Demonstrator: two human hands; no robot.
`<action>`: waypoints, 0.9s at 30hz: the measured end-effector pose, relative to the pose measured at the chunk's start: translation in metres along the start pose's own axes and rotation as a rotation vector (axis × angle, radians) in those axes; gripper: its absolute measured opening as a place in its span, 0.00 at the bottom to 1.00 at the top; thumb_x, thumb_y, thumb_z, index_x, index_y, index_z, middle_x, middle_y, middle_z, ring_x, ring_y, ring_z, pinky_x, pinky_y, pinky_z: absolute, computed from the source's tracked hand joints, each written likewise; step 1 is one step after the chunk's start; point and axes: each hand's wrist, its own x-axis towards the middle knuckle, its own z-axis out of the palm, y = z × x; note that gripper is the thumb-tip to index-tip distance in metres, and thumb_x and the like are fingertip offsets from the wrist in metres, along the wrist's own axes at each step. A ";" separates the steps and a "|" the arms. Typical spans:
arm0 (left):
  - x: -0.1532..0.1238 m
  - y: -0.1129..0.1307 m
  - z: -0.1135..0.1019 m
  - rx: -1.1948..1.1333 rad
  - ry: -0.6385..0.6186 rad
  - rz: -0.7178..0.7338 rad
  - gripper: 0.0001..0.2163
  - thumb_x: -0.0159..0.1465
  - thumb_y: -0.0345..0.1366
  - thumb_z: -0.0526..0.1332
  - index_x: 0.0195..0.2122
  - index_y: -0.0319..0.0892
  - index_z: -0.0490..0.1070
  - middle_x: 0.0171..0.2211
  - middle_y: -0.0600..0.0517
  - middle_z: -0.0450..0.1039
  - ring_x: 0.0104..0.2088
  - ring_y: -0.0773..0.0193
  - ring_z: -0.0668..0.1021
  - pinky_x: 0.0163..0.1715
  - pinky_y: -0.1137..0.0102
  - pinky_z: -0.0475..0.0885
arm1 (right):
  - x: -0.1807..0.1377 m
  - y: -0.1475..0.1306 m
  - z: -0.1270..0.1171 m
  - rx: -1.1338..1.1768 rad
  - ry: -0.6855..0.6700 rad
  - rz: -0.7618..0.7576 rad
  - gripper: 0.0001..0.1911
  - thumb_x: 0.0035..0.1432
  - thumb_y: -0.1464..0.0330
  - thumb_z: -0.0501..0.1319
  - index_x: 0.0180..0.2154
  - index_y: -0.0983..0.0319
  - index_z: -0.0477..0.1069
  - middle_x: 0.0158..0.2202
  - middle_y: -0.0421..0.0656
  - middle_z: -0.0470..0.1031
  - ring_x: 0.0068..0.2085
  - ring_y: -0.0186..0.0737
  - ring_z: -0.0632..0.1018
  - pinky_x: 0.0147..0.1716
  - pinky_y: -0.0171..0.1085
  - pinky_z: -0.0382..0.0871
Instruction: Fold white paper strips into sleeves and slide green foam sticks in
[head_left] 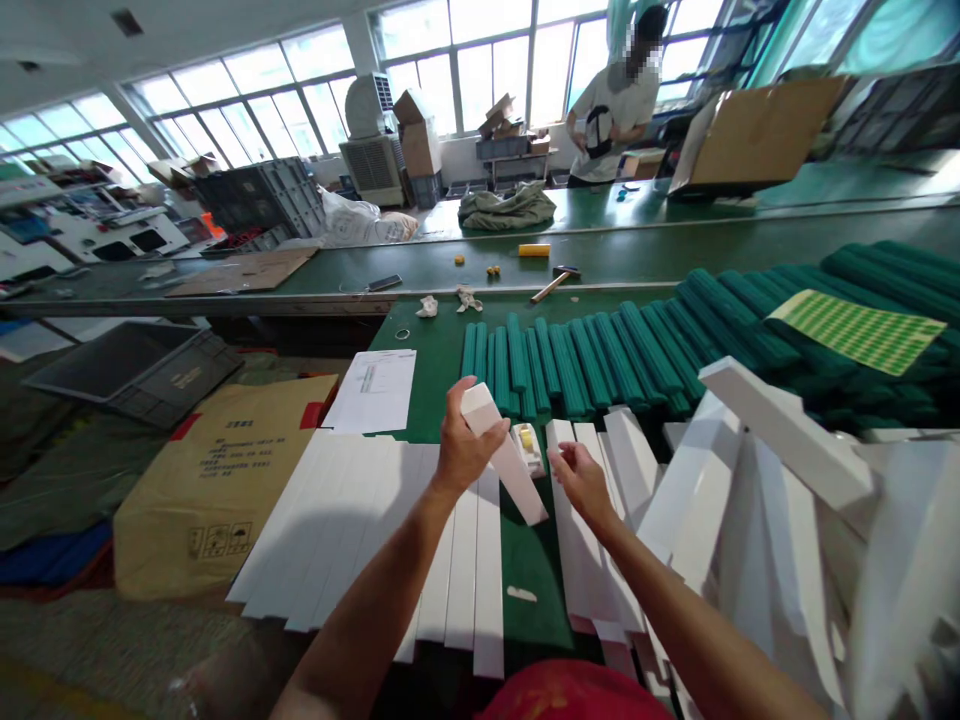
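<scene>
Left grip clasps the white box near its far end; right grip's hold unclear.

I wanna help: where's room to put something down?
On the table, between the paper and green rolls; and the strip, with a scrap on it, between the white row and white pile. The right side is crowded.

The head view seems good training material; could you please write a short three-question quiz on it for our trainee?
1. Which hand grips the raised white box?
2. True or false: the patterned sheet lies on the green rods.
3. What colour is the cylinder near the hammer: (a) blue, (b) yellow or (c) red?

Key: 1. The left hand. 2. True. 3. b.
</scene>
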 end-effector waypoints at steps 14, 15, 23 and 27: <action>-0.053 -0.064 0.040 0.150 -0.250 -0.456 0.28 0.51 0.30 0.63 0.52 0.36 0.56 0.42 0.45 0.70 0.38 0.61 0.77 0.37 0.69 0.73 | 0.045 -0.022 0.017 -0.399 -0.105 0.142 0.27 0.53 0.63 0.60 0.51 0.72 0.61 0.43 0.59 0.73 0.43 0.56 0.77 0.39 0.42 0.66; -0.053 -0.071 0.047 0.195 -0.261 -0.466 0.28 0.51 0.30 0.63 0.53 0.35 0.57 0.45 0.43 0.70 0.42 0.58 0.77 0.41 0.68 0.72 | 0.047 -0.024 0.004 -0.405 -0.080 0.140 0.29 0.53 0.62 0.60 0.53 0.72 0.60 0.44 0.59 0.73 0.43 0.56 0.77 0.39 0.42 0.66; -0.057 -0.106 0.097 0.543 -0.503 -0.390 0.41 0.50 0.37 0.66 0.63 0.26 0.52 0.55 0.31 0.67 0.59 0.42 0.67 0.59 0.53 0.58 | 0.035 -0.039 -0.054 -0.345 0.090 0.124 0.43 0.52 0.55 0.59 0.61 0.75 0.52 0.47 0.62 0.73 0.47 0.59 0.76 0.41 0.43 0.67; -0.052 -0.120 0.094 0.664 -0.609 -0.292 0.43 0.50 0.41 0.66 0.65 0.32 0.51 0.59 0.34 0.65 0.61 0.39 0.63 0.62 0.44 0.48 | 0.023 -0.045 -0.042 -0.274 0.051 0.125 0.42 0.51 0.55 0.59 0.60 0.74 0.53 0.47 0.60 0.74 0.46 0.57 0.77 0.41 0.42 0.68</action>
